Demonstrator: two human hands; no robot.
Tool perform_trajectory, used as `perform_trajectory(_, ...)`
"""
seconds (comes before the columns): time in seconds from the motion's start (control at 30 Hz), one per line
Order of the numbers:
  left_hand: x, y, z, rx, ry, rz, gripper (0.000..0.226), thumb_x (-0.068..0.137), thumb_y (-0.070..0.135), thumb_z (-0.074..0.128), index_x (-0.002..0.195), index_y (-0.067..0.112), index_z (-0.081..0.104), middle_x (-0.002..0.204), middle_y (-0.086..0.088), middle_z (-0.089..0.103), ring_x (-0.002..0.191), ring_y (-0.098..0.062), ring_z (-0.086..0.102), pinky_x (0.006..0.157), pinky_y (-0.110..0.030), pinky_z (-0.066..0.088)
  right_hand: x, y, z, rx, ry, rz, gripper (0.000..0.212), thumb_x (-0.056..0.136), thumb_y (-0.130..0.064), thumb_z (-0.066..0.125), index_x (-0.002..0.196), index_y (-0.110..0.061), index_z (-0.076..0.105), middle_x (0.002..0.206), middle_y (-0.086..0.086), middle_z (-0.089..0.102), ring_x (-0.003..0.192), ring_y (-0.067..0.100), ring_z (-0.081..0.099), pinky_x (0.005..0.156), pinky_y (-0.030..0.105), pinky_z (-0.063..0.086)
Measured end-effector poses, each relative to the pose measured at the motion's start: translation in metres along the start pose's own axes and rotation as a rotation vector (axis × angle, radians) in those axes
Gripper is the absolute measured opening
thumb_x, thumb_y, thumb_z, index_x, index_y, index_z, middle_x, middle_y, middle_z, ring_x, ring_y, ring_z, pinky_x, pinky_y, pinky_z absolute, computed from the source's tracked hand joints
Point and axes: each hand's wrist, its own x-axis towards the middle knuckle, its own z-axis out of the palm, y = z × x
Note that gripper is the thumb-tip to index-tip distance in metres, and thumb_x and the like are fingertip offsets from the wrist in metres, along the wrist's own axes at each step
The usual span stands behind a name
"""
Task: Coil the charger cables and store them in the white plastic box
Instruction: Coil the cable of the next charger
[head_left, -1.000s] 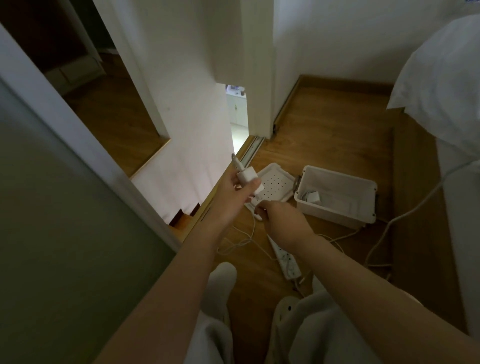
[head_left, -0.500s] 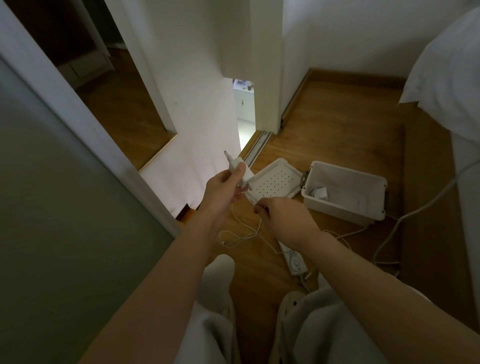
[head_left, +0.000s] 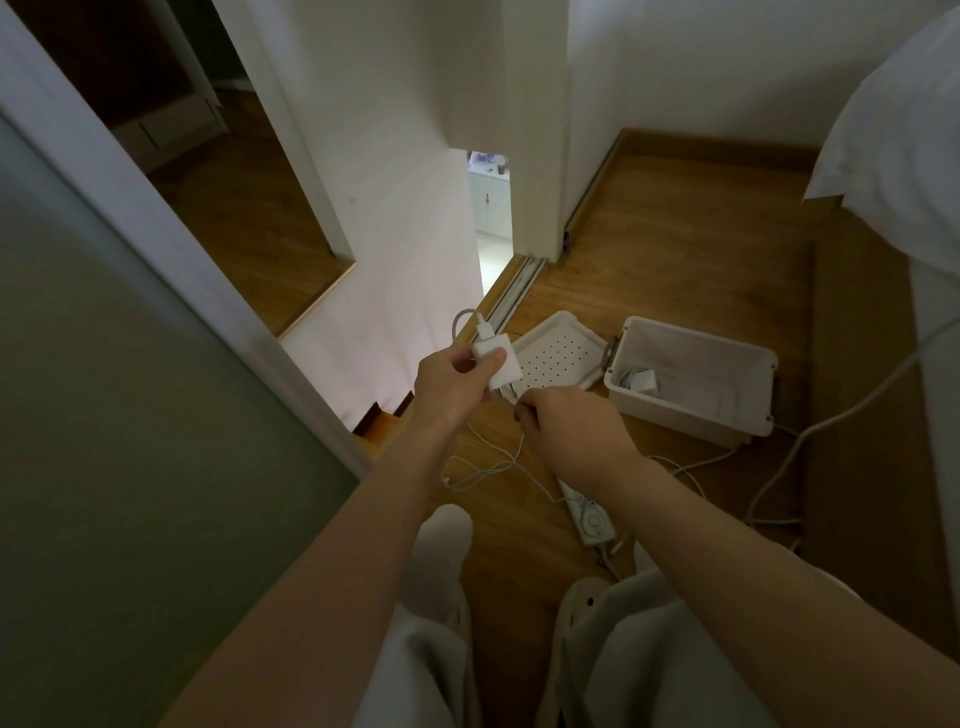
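My left hand (head_left: 454, 387) grips the charger (head_left: 497, 364) by its block, thumb across the face, and the cable (head_left: 485, 467) arches off the top end. My right hand (head_left: 566, 431) is just beside it, fingers curled, pinching the cable below the block. Most of the cable hangs down and lies in loose loops on the floor (head_left: 675, 260), close to the power strip (head_left: 589, 512). If I wind fast, I think the slack could snag on the strip or knot on itself, and a tight wrap near the plug could kink the thin lead. A slack coil might also spring open once dropped in. The box (head_left: 691, 418) sits open on the floor to my right, with its perforated lid (head_left: 553, 358) lying flat beside it. At its left end the box holds one white adapter (head_left: 644, 382) and something flat and pale that I cannot identify.
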Motion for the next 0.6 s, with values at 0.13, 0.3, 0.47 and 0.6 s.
perform_trajectory(0.13,0.003,-0.002,0.003,0.07,0.049,0.004,0.037,0.087,0.021,0.065,0.123,0.011,0.06,0.123,-0.009,0.062,0.104,-0.018,0.06,0.077,-0.024,0.055,0.001,0.001,0.002,-0.035,0.029,0.028,0.032,0.101,-0.027,0.033,0.107,-0.016,0.062,0.093,0.003,0.066,0.073,0.018,0.06,0.058,0.027,0.042)
perform_trajectory(0.3,0.002,-0.002,0.004,0.401,0.089,0.204,0.041,0.086,0.026,0.067,0.123,0.012,0.059,0.118,-0.008,0.062,0.091,-0.009,0.054,0.067,-0.013,0.042,0.001,0.001,0.0,-0.021,0.044,0.014,0.033,0.101,-0.031,0.034,0.106,-0.016,0.062,0.095,0.003,0.067,0.079,0.019,0.062,0.06,0.026,0.042)
perform_trajectory(0.47,0.006,-0.006,0.003,0.846,-0.022,0.358,0.042,0.092,0.033,0.055,0.131,0.017,0.051,0.123,-0.007,0.05,0.107,-0.017,0.049,0.085,-0.025,0.042,0.004,0.011,-0.006,0.123,0.066,0.062,0.028,0.098,-0.035,0.044,0.099,-0.012,0.061,0.092,0.004,0.064,0.078,0.016,0.058,0.07,0.028,0.049)
perform_trajectory(0.6,0.007,-0.008,0.004,0.981,-0.085,0.447,0.036,0.095,0.022,0.054,0.13,0.02,0.05,0.126,-0.007,0.048,0.11,-0.02,0.047,0.09,-0.03,0.042,0.006,0.019,-0.014,0.245,0.12,0.023,0.021,0.095,-0.035,0.05,0.081,-0.019,0.049,0.076,-0.006,0.049,0.073,0.011,0.047,0.067,0.024,0.036)
